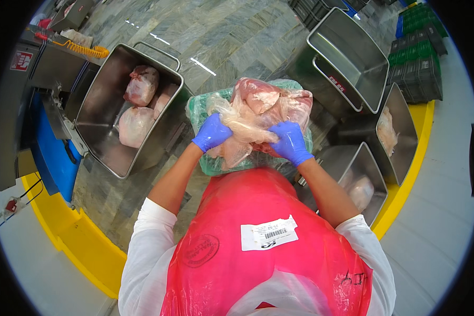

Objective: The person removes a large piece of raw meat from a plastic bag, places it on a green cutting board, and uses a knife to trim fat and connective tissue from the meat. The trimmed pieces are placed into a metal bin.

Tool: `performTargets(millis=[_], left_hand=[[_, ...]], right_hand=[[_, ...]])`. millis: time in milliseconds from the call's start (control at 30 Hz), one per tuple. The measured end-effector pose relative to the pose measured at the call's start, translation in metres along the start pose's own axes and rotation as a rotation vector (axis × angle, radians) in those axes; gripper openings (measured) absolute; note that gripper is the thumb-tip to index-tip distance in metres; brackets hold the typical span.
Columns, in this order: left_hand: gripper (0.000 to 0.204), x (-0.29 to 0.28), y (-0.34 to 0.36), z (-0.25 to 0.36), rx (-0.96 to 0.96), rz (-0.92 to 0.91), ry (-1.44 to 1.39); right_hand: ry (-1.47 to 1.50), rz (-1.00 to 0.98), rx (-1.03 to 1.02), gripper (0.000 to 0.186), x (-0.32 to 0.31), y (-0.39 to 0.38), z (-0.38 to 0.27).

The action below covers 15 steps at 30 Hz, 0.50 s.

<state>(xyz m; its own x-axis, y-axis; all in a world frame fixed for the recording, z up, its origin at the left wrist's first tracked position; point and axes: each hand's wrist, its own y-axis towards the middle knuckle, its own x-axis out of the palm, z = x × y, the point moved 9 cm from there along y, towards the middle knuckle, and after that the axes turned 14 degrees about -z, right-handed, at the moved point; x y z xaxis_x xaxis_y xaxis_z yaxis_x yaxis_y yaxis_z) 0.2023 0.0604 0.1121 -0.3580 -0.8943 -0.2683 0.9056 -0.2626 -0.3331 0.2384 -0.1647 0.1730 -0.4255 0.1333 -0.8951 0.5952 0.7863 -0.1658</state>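
— Pink apron [237, 203], nearest the camera, fills the lower centre, with a white label [268, 234] across its front. Just beyond its upper edge, two hands are at work. How is each grip set?

— Left hand [212, 132], gloved in blue: fingers curled inward, clenched on a gathered fold of clear film [242, 126]. Right hand [289, 141], gloved alike: fingers bent round the other end of the same bunched film, grasping it. Whether any fingertip touches the meat beneath cannot be told.

— And their pose?

— Backs of both hands are turned up toward the camera. They stand roughly level and apart, the film drawn between them. Bare forearms slant inward from either side of the apron, emerging from white sleeves [155, 218].

— Where does the meat lie?

— Large pale-red meat [258, 96] rests at the green crate [211, 167], mostly beyond the hands, partly covered by the film. How deep it sits in the crate is hidden.

— What flanks it?

— To the left, a steel tub [96, 113] containing several pieces [136, 127]; to the upper right, a second steel tub [347, 50], tilted in view, on the tiled floor [216, 26].
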Motion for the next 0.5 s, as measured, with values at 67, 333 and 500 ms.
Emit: performTargets(millis=[67,333,500], left_hand=[[0.034,-0.005,-0.005,0.02,0.095,0.057,-0.162],[0.034,-0.041,-0.009,0.012,0.108,0.262,-0.057],[0.031,-0.089,0.007,0.027,0.088,0.396,0.215]], right_hand=[[0.036,0.048,0.04,0.03,-0.002,-0.001,0.002],[0.597,0.084,0.097,0.027,-0.06,0.034,0.013],[0.543,0.089,0.052,0.03,-0.108,0.109,0.036]])
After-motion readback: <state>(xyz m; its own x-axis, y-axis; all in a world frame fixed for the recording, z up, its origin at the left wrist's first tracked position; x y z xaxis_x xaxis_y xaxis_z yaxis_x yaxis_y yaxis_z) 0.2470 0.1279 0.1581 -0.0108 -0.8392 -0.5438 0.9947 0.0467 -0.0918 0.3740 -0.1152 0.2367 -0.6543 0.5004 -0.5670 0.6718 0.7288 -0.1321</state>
